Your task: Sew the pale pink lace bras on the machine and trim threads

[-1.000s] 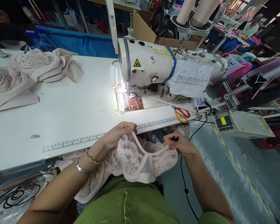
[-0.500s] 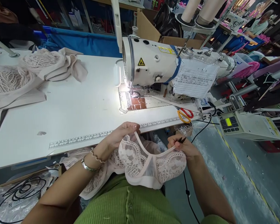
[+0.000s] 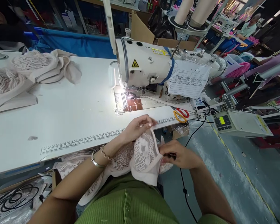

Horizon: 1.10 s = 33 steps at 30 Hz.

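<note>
A pale pink lace bra (image 3: pixel 144 152) hangs between my two hands, over my lap at the table's front edge. Closed in a pinch, my left hand (image 3: pixel 140 126) grips the upper edge of one cup. My right hand (image 3: pixel 177 154) is closed on the bra near its centre piece, and a small dark tool, perhaps thread snips, shows between its fingers. The second cup is folded back, mostly hidden behind the right hand. More pale pink lace bras (image 3: pixel 95 180) lie across my lap under my left forearm.
A white sewing machine (image 3: pixel 142 65) with its lamp lit stands on the white table (image 3: pixel 84 105). Scissors (image 3: pixel 180 114) with red and orange handles lie right of the needle area. Beige lace pieces (image 3: pixel 44 65) are piled at left. A control box (image 3: pixel 242 123) sits at right.
My right hand has moved left from the far cup to the bra's centre, and that cup has folded back. My left hand has shifted right and slightly up, still gripping the edge.
</note>
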Each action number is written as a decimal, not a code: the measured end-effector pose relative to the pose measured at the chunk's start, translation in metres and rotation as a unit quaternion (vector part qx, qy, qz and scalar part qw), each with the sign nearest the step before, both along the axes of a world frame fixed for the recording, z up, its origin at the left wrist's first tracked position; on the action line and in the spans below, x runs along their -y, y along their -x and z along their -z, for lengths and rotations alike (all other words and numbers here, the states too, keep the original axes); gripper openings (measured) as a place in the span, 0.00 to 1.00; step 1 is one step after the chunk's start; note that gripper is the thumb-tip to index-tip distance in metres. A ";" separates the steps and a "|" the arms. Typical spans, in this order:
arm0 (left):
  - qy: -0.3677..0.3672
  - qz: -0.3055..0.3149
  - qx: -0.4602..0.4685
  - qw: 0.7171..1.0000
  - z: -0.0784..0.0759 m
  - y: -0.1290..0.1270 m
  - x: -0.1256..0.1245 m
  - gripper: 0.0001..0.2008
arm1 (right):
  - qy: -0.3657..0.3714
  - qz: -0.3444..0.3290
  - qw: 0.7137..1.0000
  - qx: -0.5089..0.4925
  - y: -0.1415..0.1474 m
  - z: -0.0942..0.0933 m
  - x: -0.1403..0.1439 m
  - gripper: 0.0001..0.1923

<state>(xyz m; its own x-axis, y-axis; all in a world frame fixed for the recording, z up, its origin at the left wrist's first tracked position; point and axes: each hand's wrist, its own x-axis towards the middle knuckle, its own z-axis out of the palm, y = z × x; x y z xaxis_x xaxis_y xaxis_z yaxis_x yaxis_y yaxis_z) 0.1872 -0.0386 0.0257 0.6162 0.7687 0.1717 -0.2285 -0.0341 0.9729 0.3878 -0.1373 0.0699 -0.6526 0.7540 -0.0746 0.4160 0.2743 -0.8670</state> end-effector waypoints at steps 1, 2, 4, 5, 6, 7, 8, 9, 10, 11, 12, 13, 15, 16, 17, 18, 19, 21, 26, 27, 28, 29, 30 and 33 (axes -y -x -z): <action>-0.097 -0.075 -0.039 0.992 -0.003 0.002 0.002 0.12 | -0.001 0.022 1.000 -0.013 -0.002 -0.001 0.004 0.24; -0.183 -0.138 -0.072 0.971 -0.006 0.006 0.007 0.08 | -0.002 0.050 0.998 -0.023 -0.004 -0.002 0.008 0.25; -0.305 -0.183 -0.114 0.928 -0.011 0.015 0.025 0.03 | -0.006 0.121 0.992 -0.026 -0.005 0.000 0.014 0.24; -0.346 -0.164 -0.125 0.915 -0.013 0.018 0.036 0.03 | -0.010 0.161 0.987 -0.022 -0.003 0.002 0.017 0.24; -0.376 -0.137 -0.135 0.906 -0.013 0.020 0.047 0.04 | -0.016 0.199 0.980 -0.015 -0.001 0.005 0.019 0.23; -0.399 -0.114 -0.149 0.897 -0.011 0.021 0.057 0.05 | -0.022 0.230 0.973 -0.005 0.003 0.009 0.021 0.22; -0.415 -0.101 -0.165 0.889 -0.009 0.021 0.066 0.07 | -0.030 0.252 0.967 0.005 0.008 0.013 0.022 0.20; -0.424 -0.100 -0.183 0.881 -0.005 0.020 0.072 0.08 | -0.043 0.266 0.963 0.015 0.013 0.018 0.023 0.19; -0.427 -0.109 -0.199 0.875 -0.002 0.018 0.076 0.08 | -0.061 0.275 0.959 0.024 0.019 0.022 0.024 0.18; -0.427 -0.125 -0.208 0.871 0.002 0.016 0.078 0.07 | -0.085 0.281 0.956 0.029 0.024 0.026 0.025 0.16; -0.421 -0.142 -0.212 0.871 0.006 0.015 0.078 0.07 | -0.113 0.281 0.952 0.032 0.028 0.030 0.026 0.14; -0.412 -0.160 -0.211 0.872 0.008 0.015 0.076 0.07 | -0.144 0.277 0.949 0.033 0.032 0.034 0.027 0.13; -0.383 -0.195 -0.200 0.881 0.011 0.018 0.073 0.07 | -0.218 0.274 0.936 0.047 0.035 0.040 0.029 0.11; -0.361 -0.206 -0.195 0.888 0.012 0.020 0.071 0.07 | -0.261 0.281 0.921 0.068 0.035 0.043 0.030 0.11; -0.335 -0.211 -0.190 0.899 0.012 0.023 0.070 0.07 | -0.308 0.295 0.899 0.099 0.033 0.046 0.030 0.12; -0.303 -0.207 -0.187 0.911 0.011 0.025 0.070 0.06 | -0.354 0.312 0.872 0.133 0.031 0.049 0.030 0.12; -0.269 -0.197 -0.184 0.925 0.010 0.028 0.069 0.05 | -0.392 0.327 0.844 0.166 0.029 0.052 0.030 0.13; -0.200 -0.165 -0.168 0.951 0.009 0.032 0.068 0.04 | -0.424 0.323 0.820 0.209 0.024 0.055 0.028 0.17; -0.091 -0.134 -0.104 0.981 0.004 0.046 0.054 0.02 | -0.277 0.206 0.935 0.083 0.012 0.044 0.023 0.12; -0.070 -0.135 -0.095 0.984 0.003 0.050 0.050 0.02 | -0.229 0.190 0.954 0.043 0.008 0.039 0.022 0.12; -0.048 -0.137 -0.084 0.986 0.004 0.054 0.046 0.01 | -0.184 0.177 0.967 0.013 0.004 0.035 0.022 0.14; -0.026 -0.141 -0.072 0.987 0.004 0.059 0.043 0.01 | -0.145 0.166 0.975 -0.006 0.000 0.031 0.022 0.17; -0.006 -0.147 -0.060 0.987 0.005 0.062 0.040 0.01 | -0.115 0.158 0.981 -0.018 -0.004 0.027 0.022 0.18; 0.029 -0.170 -0.040 0.984 0.009 0.071 0.038 0.02 | -0.096 0.167 0.981 -0.027 -0.014 0.023 0.023 0.20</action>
<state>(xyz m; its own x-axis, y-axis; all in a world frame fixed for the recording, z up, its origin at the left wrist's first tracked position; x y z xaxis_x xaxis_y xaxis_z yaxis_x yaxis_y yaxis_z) 0.1165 -0.0762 0.0170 0.3320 0.9396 0.0832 -0.1360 -0.0396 0.9899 0.4021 -0.1605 0.0469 -0.3659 0.9232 0.1179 0.4655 0.2912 -0.8358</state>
